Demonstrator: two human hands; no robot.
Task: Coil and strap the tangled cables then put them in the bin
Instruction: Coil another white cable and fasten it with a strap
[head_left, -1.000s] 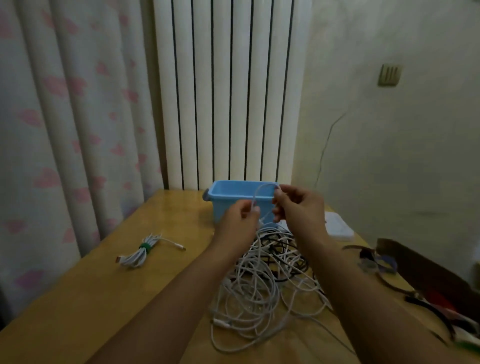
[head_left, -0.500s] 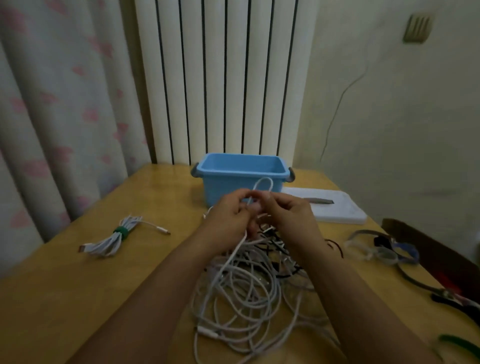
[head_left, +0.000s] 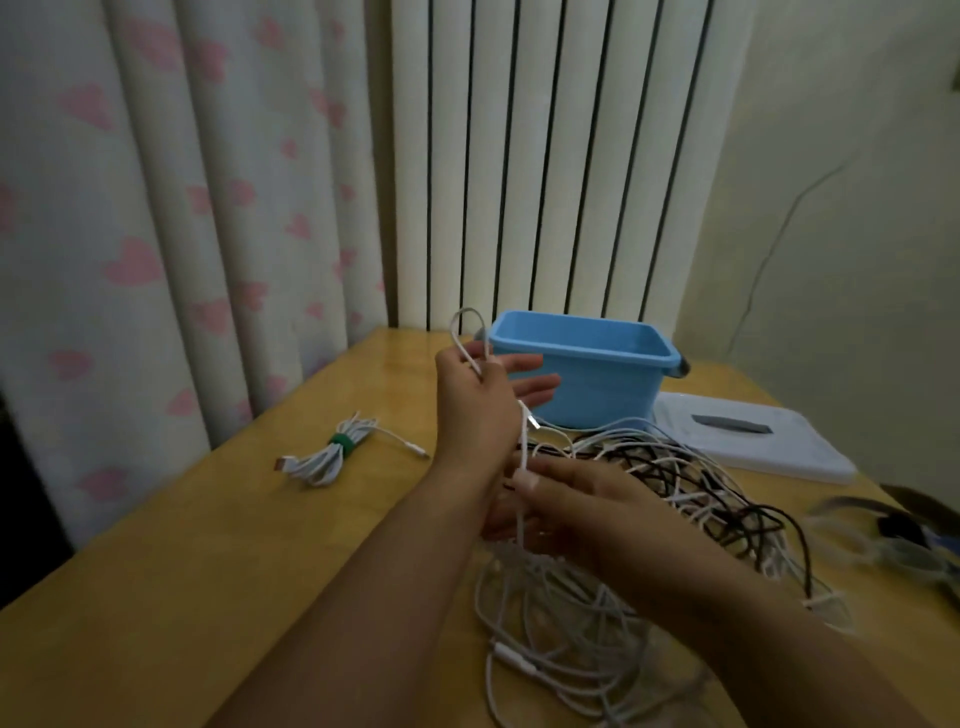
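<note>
Since half a second ago the hands have parted: the left hand (head_left: 475, 400) has risen beside the blue bin (head_left: 584, 364), pinching a loop of white cable (head_left: 470, 338) with its other fingers straight, while the right hand (head_left: 587, 512) has dropped low, fingers loosely curled round the same strand above the tangled cables (head_left: 675, 499) on the desk (head_left: 156, 597). Coiling has just begun, it seems; next, draw slack free and lay another loop.

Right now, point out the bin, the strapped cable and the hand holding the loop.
Bin (head_left: 597, 400): head view, front wall.
Strapped cable (head_left: 341, 446): head view, green strap.
Left hand (head_left: 470, 400): head view, back of hand.
</note>
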